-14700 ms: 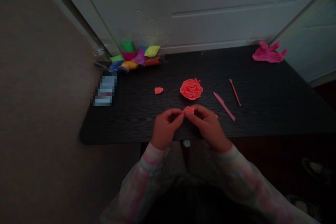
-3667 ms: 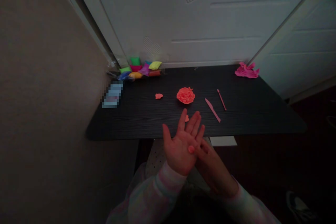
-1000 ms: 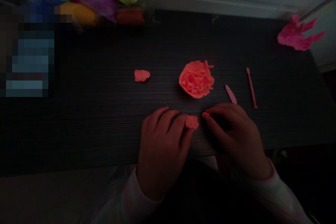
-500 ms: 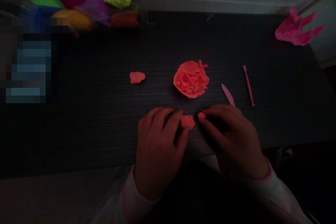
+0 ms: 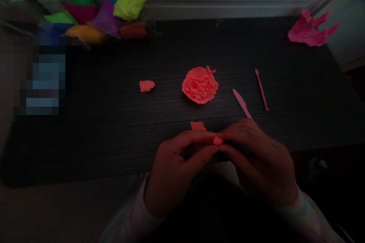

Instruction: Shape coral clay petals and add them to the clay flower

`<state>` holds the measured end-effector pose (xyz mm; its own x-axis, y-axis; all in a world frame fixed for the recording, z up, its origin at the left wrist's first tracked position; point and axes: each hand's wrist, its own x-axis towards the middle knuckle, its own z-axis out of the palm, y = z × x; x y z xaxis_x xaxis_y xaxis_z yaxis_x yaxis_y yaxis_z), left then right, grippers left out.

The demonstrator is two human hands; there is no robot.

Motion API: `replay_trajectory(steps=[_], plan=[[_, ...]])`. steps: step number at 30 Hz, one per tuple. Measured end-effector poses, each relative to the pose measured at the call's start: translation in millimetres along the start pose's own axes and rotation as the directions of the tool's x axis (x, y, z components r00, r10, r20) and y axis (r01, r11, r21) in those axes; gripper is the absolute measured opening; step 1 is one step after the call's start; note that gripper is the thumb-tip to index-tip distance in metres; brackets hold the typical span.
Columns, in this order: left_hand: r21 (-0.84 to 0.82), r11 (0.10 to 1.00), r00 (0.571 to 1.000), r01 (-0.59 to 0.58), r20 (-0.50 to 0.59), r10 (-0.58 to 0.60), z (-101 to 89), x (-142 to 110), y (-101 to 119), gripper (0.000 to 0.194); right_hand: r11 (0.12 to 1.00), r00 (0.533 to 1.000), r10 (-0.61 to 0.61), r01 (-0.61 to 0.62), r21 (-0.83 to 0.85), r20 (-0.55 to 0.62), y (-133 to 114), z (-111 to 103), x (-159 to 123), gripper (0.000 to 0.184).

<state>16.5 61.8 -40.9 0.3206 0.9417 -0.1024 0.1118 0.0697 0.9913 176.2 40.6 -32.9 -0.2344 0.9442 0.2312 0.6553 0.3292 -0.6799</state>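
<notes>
Between the fingertips of both hands is a small coral ball of modelling clay point(image 5: 218, 141). My left hand point(image 5: 178, 163) pinches its left side, and my right hand point(image 5: 259, 159) pinches its right side. Just behind my left fingers a ragged lump of coral clay point(image 5: 197, 125) lies on the table, partly covered by them. Farther back sits a coral clay bowl point(image 5: 185, 93), filled with folded strips and small bits of the same clay. A smaller clay piece point(image 5: 146, 86) lies to its left. The pink plastic clay knife point(image 5: 242, 103) has its lower end hidden by my right hand.
A thin pink modelling stick point(image 5: 261, 90) lies right of the knife. Several coloured clay packets point(image 5: 107, 19) in clear plastic stand at the back left, by a blurred-out pale object point(image 5: 47, 79). Crumpled pink material point(image 5: 309, 32) is at the back right of the dark table point(image 5: 94, 140).
My left hand has let go of the ragged clay lump and moved right to the small ball, which my right hand was holding alone. The ball is now nearer the table's front edge.
</notes>
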Motion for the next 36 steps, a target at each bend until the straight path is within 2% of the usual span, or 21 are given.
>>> replay_trajectory(steps=[3,5,10,14,16,19,21,23,26,30,33,36], plan=[[-0.133,0.990,0.999,0.043,0.024,-0.040,2.4,-0.4,0.9,0.014,0.999,0.999,-0.039,0.039,-0.014,-0.002,-1.0,-3.7,-3.5,0.013],[-0.134,0.990,0.999,0.033,0.042,-0.027,3.0,-1.1,1.2,0.017,0.999,0.999,-0.040,0.040,-0.009,0.003,-1.7,-5.0,-5.9,0.013],[0.023,0.989,0.988,-0.144,0.057,0.142,3.3,-4.1,1.3,0.018,0.999,0.999,-0.045,0.045,0.023,0.008,-4.9,-5.7,-11.2,0.011],[0.196,0.940,0.960,-0.280,0.059,0.273,7.7,-2.5,-0.7,0.014,1.000,1.000,-0.022,0.022,-0.014,0.005,1.6,-9.2,-14.3,0.012],[0.315,0.890,0.942,-0.330,0.050,0.331,12.4,0.7,-3.1,0.011,0.988,0.996,0.059,-0.069,-0.141,-0.072,12.7,-12.8,-15.2,0.015],[0.480,0.772,0.897,-0.418,0.084,0.434,22.5,7.5,-8.9,0.010,0.893,0.947,0.210,-0.287,-0.348,-0.241,34.2,-18.1,-14.4,0.023],[0.552,0.698,0.872,-0.456,0.121,0.474,30.5,12.7,-13.6,0.012,0.831,0.926,0.274,-0.363,-0.420,-0.258,44.9,-20.4,-11.7,0.021],[0.604,0.653,0.867,-0.456,0.139,0.478,38.0,17.5,-17.8,0.013,0.787,0.927,0.305,-0.376,-0.490,-0.220,49.5,-21.7,-7.7,0.016],[0.689,0.600,0.891,-0.406,0.154,0.426,45.3,22.8,-20.4,0.013,0.713,0.942,0.302,-0.327,-0.620,-0.150,49.7,-23.3,-1.0,0.013],[0.803,0.515,0.909,-0.300,0.078,0.409,46.6,24.0,-17.6,0.012,0.637,0.973,0.200,-0.220,-0.738,-0.118,55.1,-26.0,3.2,0.014],[0.831,0.494,0.903,-0.257,0.025,0.429,45.6,22.3,-15.6,0.011,0.672,0.981,0.111,-0.192,-0.715,-0.159,57.9,-26.2,-2.9,0.014],[0.836,0.490,0.906,-0.248,0.021,0.423,45.7,21.5,-15.3,0.012,0.757,0.988,0.099,-0.151,-0.636,-0.117,49.1,-22.8,-16.8,0.018]])
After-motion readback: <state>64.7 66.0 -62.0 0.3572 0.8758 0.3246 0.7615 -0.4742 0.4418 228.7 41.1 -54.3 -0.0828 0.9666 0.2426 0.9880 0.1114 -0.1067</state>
